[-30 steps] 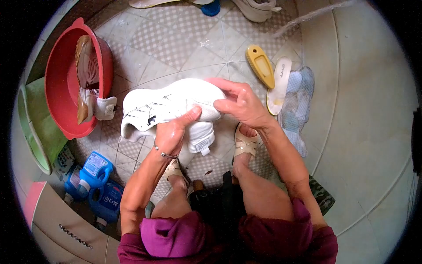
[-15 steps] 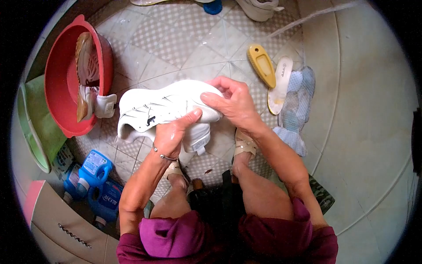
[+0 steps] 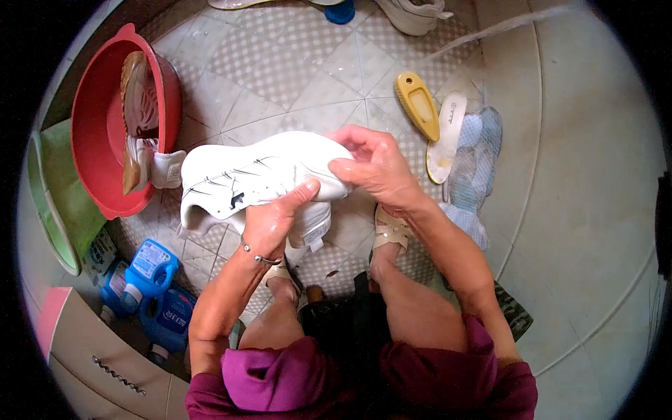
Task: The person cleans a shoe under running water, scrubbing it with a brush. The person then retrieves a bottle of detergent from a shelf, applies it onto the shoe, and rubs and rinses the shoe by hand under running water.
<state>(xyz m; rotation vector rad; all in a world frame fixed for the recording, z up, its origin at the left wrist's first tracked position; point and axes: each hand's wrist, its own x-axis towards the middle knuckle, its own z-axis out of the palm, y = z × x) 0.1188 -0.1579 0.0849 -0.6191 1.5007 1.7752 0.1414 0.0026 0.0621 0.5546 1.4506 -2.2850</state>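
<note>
A white sneaker [image 3: 245,157] with dark lace-like marks and a small black logo lies sideways in front of me, held off the floor. My left hand [image 3: 274,222] grips its lower side, thumb on the upper; the other fingers are hidden. At the sneaker's right end, my right hand [image 3: 378,168] is closed around the rounded tip, its thumb in front and fingers behind. Below the shoe hangs a white padded flap [image 3: 310,224] with a printed label. Both hands look wet.
A red basin [image 3: 98,126] at the left holds another shoe [image 3: 136,105]. Blue detergent bottles [image 3: 150,266] stand lower left. To the right lie a yellow brush [image 3: 416,105], an insole [image 3: 448,133] and checked blue cloth-like pieces [image 3: 479,150]. More footwear [image 3: 413,17] sits at the top.
The sneaker has shifted slightly left and down, and its left end has dipped. My right hand has moved a little, with its thumb now nearer the tip.
</note>
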